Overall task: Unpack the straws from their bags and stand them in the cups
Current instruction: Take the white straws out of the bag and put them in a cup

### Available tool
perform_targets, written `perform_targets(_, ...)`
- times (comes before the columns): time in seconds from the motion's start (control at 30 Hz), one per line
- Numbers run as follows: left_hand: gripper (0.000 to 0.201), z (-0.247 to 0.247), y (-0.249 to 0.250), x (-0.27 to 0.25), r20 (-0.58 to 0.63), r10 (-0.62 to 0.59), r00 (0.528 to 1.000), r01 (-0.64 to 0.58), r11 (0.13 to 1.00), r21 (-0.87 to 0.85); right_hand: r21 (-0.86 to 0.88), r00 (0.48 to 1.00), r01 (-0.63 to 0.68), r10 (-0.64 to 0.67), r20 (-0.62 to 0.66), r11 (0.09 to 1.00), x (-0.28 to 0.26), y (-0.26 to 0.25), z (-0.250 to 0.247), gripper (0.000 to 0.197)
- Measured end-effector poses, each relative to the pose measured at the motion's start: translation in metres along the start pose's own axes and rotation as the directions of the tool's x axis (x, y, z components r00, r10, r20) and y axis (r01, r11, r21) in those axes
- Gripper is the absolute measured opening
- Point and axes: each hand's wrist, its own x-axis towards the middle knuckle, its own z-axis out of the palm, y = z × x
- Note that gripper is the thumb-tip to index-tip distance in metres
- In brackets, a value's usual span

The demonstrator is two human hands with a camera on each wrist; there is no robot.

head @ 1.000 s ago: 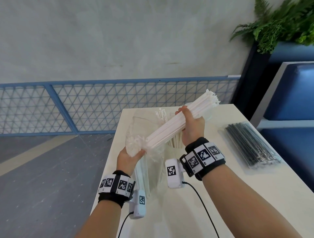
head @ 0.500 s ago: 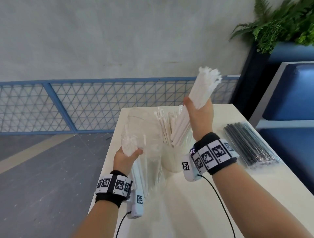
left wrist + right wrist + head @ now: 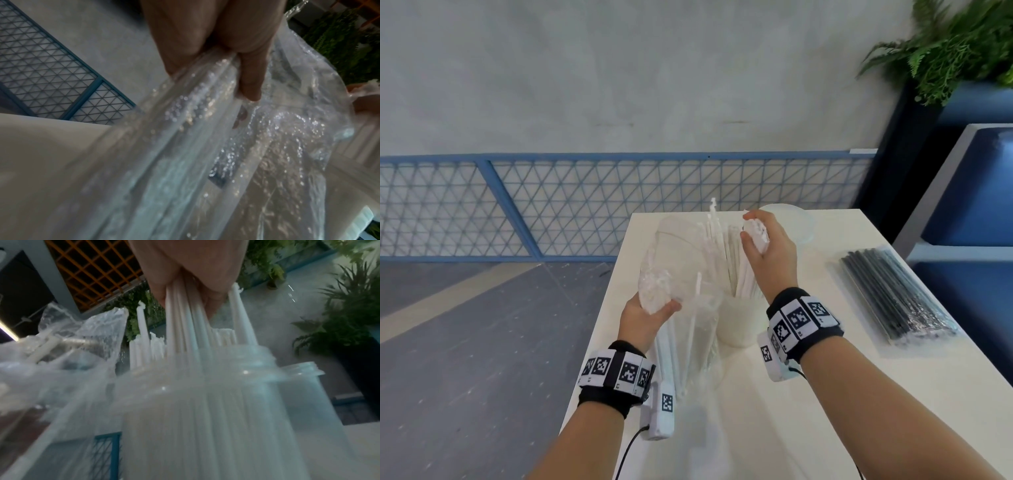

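My right hand [image 3: 763, 240] grips the top of a bundle of white straws [image 3: 743, 270] that stands inside a translucent cup [image 3: 739, 322] on the white table [image 3: 825, 394]. In the right wrist view the fingers [image 3: 213, 296] wrap the white straws [image 3: 185, 331] above the cup [image 3: 216, 402]. My left hand [image 3: 647, 315] holds a crumpled clear plastic bag [image 3: 681, 274] to the left of the cup; a few white straws lie in it. In the left wrist view the fingers [image 3: 251, 78] clamp the clear bag [image 3: 205, 154].
A sealed bag of black straws [image 3: 897, 291] lies at the table's right side. A second, empty cup [image 3: 791, 219] stands behind my right hand. A blue mesh fence [image 3: 517, 205] runs behind the table, with a planter [image 3: 945, 51] and blue seats at the right.
My right hand pulled the white straws out of the bag, turned them upright and lowered them into the cup. My left hand kept hold of the bag and sank slightly.
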Motion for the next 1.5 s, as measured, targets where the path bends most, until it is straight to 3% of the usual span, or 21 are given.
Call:
perform_targets(0.13, 0.021, 0.002, 0.001, 0.001, 0.001, 0.015, 1.0, -0.015, 1.0, 0.01, -0.068, 1.0, 0.026, -0.025, 0.016, 0.997, 0.0, 0.004, 0.0, 0.022)
perform_targets(0.27, 0.021, 0.002, 0.0, 0.0, 0.01, 0.023, 1.0, -0.023, 1.0, -0.007, -0.236, 0.976, 0.173, -0.199, -0.092, 0.956, 0.005, 0.003, 0.0, 0.023)
perform_targets(0.43, 0.022, 0.005, -0.002, 0.0, 0.035, 0.037, 0.999, -0.037, 0.999, -0.005, -0.22, 0.991, 0.134, -0.131, 0.028, 0.966, 0.002, 0.005, -0.001, 0.042)
perform_targets(0.5, 0.024, 0.006, -0.004, 0.001, 0.047, 0.047, 0.998, -0.047, 0.999, -0.008, -0.363, 0.99, 0.144, -0.138, 0.041, 0.921, 0.001, 0.002, -0.001, 0.042)
perform_targets(0.57, 0.026, 0.006, -0.005, 0.001, 0.059, 0.052, 0.997, -0.052, 0.999, 0.0, -0.432, 0.966, 0.211, -0.254, -0.043, 0.877, -0.008, -0.007, -0.001, 0.037)
perform_targets(0.63, 0.028, 0.005, -0.008, 0.003, 0.063, 0.054, 0.997, -0.055, 0.998, 0.013, -0.315, 0.91, 0.364, -0.407, -0.08, 0.876, -0.025, -0.022, 0.003, 0.027)
perform_targets(0.7, 0.032, 0.004, -0.01, 0.003, 0.069, 0.052, 0.996, -0.053, 0.999, 0.003, -0.157, 0.901, 0.432, -0.433, 0.028, 0.888, -0.044, -0.03, 0.013, 0.019)
perform_targets(0.83, 0.034, 0.004, -0.01, 0.0, 0.09, 0.056, 0.994, -0.056, 0.998, -0.011, -0.135, 0.965, 0.2, -0.171, 0.201, 0.97, -0.058, -0.02, 0.027, 0.02)
perform_targets(0.93, 0.035, 0.003, -0.01, -0.001, 0.088, 0.076, 0.993, -0.076, 0.997, -0.01, -0.178, 0.945, 0.016, 0.043, 0.325, 0.984, -0.058, -0.017, 0.028, 0.029)
perform_targets(1.03, 0.039, 0.001, -0.012, 0.001, 0.108, 0.068, 0.992, -0.067, 0.998, -0.014, -0.113, 0.916, -0.107, 0.142, 0.374, 0.988, -0.056, -0.019, 0.031, 0.032)
perform_targets(1.1, 0.05, 0.002, -0.012, 0.002, 0.131, 0.066, 0.989, -0.064, 0.998, -0.02, -0.052, 0.896, -0.168, 0.175, 0.408, 0.984, -0.055, -0.02, 0.033, 0.03)
perform_targets(1.3, 0.076, 0.003, -0.004, -0.003, 0.239, 0.081, 0.968, -0.061, 0.994, -0.087, 0.02, 0.877, -0.118, 0.095, 0.47, 0.993, -0.06, -0.026, 0.039, 0.027)
perform_targets(1.5, 0.069, 0.0, -0.002, -0.004, 0.369, 0.085, 0.925, -0.034, 0.989, -0.143, 0.065, 0.769, -0.213, 0.126, 0.627, 0.975, -0.06, -0.024, 0.041, 0.046)
